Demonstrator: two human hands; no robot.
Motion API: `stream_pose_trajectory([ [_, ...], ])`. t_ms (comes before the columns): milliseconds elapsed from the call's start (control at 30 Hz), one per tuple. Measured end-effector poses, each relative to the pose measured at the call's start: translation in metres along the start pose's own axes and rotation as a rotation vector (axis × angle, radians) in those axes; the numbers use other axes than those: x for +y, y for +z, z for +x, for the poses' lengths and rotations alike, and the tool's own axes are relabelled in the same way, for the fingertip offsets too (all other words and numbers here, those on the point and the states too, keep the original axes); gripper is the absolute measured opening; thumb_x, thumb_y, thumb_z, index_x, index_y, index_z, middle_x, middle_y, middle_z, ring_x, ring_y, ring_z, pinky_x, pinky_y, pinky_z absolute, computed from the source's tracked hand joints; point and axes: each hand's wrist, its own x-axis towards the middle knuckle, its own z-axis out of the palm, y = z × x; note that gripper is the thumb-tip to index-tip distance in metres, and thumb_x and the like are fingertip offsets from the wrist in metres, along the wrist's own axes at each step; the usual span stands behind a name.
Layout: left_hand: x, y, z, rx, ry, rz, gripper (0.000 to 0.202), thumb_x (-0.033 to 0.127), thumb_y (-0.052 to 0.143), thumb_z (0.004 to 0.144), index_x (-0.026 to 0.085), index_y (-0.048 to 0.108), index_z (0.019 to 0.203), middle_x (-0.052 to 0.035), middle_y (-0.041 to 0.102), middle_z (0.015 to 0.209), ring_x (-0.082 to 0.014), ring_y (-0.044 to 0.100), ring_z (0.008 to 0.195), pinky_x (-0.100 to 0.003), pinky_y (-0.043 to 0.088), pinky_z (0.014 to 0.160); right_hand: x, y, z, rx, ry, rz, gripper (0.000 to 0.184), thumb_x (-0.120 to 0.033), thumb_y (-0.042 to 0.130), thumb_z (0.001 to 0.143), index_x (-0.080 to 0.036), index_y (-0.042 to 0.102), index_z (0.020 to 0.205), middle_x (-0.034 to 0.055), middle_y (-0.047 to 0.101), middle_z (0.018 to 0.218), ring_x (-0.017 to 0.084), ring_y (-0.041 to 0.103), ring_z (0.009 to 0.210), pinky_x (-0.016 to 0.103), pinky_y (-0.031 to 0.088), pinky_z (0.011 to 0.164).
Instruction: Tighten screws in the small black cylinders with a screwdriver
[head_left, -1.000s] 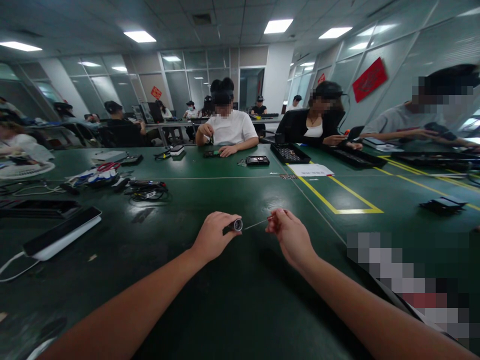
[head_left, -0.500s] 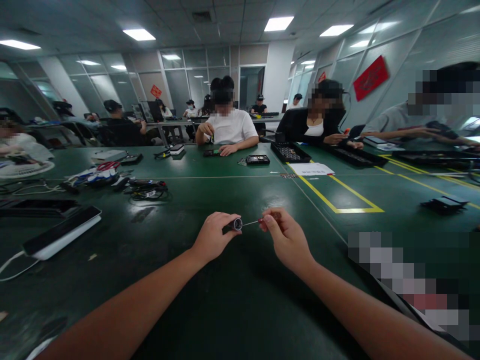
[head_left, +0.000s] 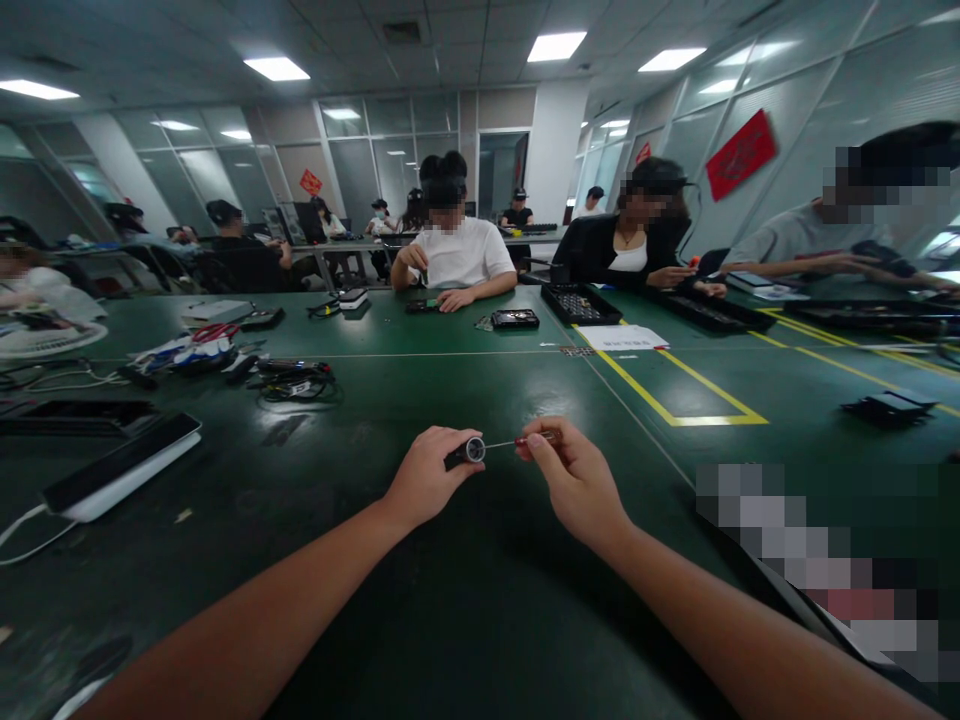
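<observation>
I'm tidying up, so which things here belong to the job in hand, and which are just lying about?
In the job:
- screwdriver, held in the right hand
- dark cylinder, held in the left hand

Lying about, it seems:
- long black-and-white box, at left
- bundle of cables
- sheet of white paper

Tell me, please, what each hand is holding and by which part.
The left hand holds a dark cylindrical piece around its side, near the ringed end; the right hand holds a thin tool by its handle.
</observation>
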Motion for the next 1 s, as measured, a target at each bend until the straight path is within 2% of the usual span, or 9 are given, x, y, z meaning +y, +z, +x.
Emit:
stream_pose_trajectory([
  [200, 0.0041, 0.0004, 0.0006, -0.026, 0.026, 0.006, 0.034, 0.027, 0.075, 0.086, 0.026, 0.067, 0.119, -0.0022, 0.072, 0.113, -0.0235, 0.061, 0.106, -0.043, 0.046, 0.097, -0.0049, -0.0011, 0.0003, 0.076, -0.029, -0.202, 0.036, -0.048, 0.043, 0.1, -0.023, 0.068, 0.09, 0.001, 0.064, 0.068, 0.018, 0.059, 0.06, 0.031, 0.041, 0.058],
  [267, 0.0047, 0.0011, 0.0004, -0.039, 0.028, 0.006, 0.035, 0.025, 0.076, 0.085, 0.026, 0.067, 0.118, -0.0014, 0.072, 0.113, -0.0228, 0.061, 0.105, -0.042, 0.046, 0.096, -0.0054, -0.0007, 0.0, 0.088, -0.044, -0.263, 0.034, -0.046, 0.044, 0.1, -0.024, 0.069, 0.099, 0.0016, 0.067, 0.072, 0.018, 0.059, 0.06, 0.031, 0.04, 0.058],
  [367, 0.0035, 0.0019, -0.0005, -0.036, 0.021, -0.004, 0.036, 0.025, 0.075, 0.085, 0.027, 0.066, 0.12, -0.0013, 0.071, 0.113, -0.0226, 0.061, 0.106, -0.041, 0.046, 0.095, -0.005, -0.0004, -0.0016, 0.067, -0.059, -0.284, 0.03, -0.039, 0.043, 0.1, -0.024, 0.063, 0.117, 0.0034, 0.071, 0.084, 0.02, 0.062, 0.066, 0.033, 0.043, 0.063],
  [467, 0.0024, 0.0022, -0.0011, -0.023, 0.006, -0.002, 0.036, 0.025, 0.074, 0.086, 0.027, 0.066, 0.121, -0.0018, 0.071, 0.114, -0.0229, 0.06, 0.106, -0.041, 0.046, 0.094, -0.0048, -0.0012, -0.0023, 0.038, -0.057, -0.282, 0.029, -0.036, 0.043, 0.099, -0.024, 0.058, 0.121, 0.0042, 0.07, 0.088, 0.021, 0.064, 0.071, 0.034, 0.045, 0.066],
  [633, 0.005, 0.0023, -0.0002, -0.064, 0.03, 0.02, 0.034, 0.026, 0.074, 0.086, 0.026, 0.066, 0.119, -0.0023, 0.072, 0.111, -0.0229, 0.061, 0.104, -0.044, 0.045, 0.096, -0.0068, -0.0021, 0.0, 0.023, -0.057, -0.323, 0.03, -0.043, 0.042, 0.1, -0.025, 0.064, 0.109, 0.0022, 0.068, 0.078, 0.02, 0.061, 0.063, 0.032, 0.041, 0.06],
  [800, 0.0058, 0.0017, -0.0002, -0.059, 0.021, 0.015, 0.033, 0.024, 0.074, 0.086, 0.026, 0.067, 0.118, -0.0023, 0.072, 0.111, -0.0232, 0.061, 0.104, -0.043, 0.046, 0.095, -0.0032, -0.0014, -0.0001, 0.039, -0.073, -0.309, 0.027, -0.034, 0.041, 0.099, -0.025, 0.06, 0.117, 0.0016, 0.065, 0.077, 0.021, 0.06, 0.067, 0.033, 0.042, 0.064],
  [900, 0.0042, 0.0016, -0.0006, -0.049, 0.019, 0.012, 0.033, 0.025, 0.074, 0.086, 0.026, 0.067, 0.118, -0.0027, 0.072, 0.111, -0.0236, 0.062, 0.105, -0.044, 0.046, 0.095, -0.0018, -0.0021, -0.0002, 0.016, -0.072, -0.268, 0.022, -0.03, 0.041, 0.097, -0.025, 0.059, 0.11, 0.0006, 0.062, 0.076, 0.02, 0.059, 0.069, 0.032, 0.041, 0.064],
  [1000, 0.0031, 0.0016, -0.0008, -0.049, 0.024, 0.002, 0.032, 0.026, 0.073, 0.087, 0.026, 0.068, 0.119, -0.0037, 0.071, 0.112, -0.0242, 0.061, 0.105, -0.045, 0.046, 0.096, -0.0042, -0.0026, 0.0004, -0.007, -0.036, -0.316, 0.024, -0.037, 0.039, 0.1, -0.026, 0.06, 0.104, -0.0002, 0.061, 0.072, 0.02, 0.058, 0.063, 0.032, 0.038, 0.06],
])
